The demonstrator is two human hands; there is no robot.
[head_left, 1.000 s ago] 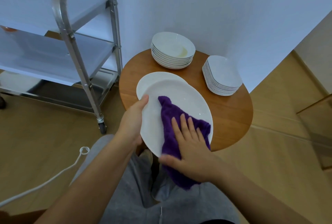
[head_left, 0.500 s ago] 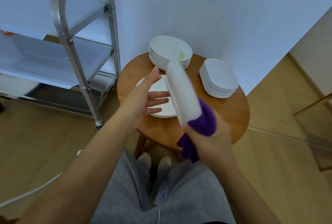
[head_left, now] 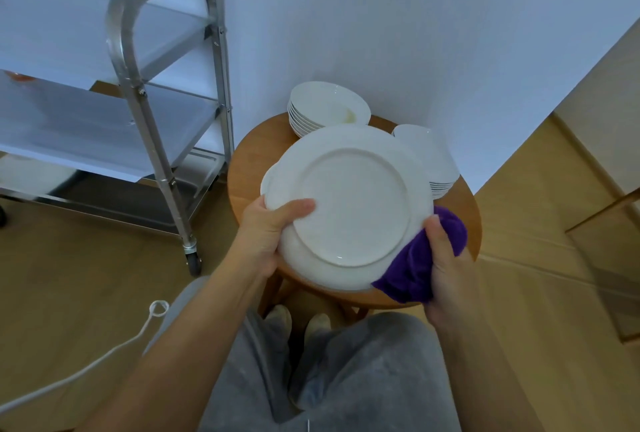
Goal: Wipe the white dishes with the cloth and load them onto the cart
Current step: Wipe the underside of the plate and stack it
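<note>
Plate (head_left: 353, 203): one, underside up, above the table (head_left: 249, 168).
Left hand (head_left: 266, 227): grips its left rim.
Right hand (head_left: 446, 258): holds cloth (head_left: 415, 269) against right rim.
Stacks: two behind.

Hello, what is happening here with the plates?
A person is wiping white dishes. The left hand grips a large white plate, underside up, above a round wooden table. The right hand holds a purple cloth against the plate's edge. Two stacks of white dishes wait on the table. The metal cart stands to the left.

White plate (head_left: 353, 210), purple cloth (head_left: 415, 265), brown wooden table (head_left: 249, 161).
</note>
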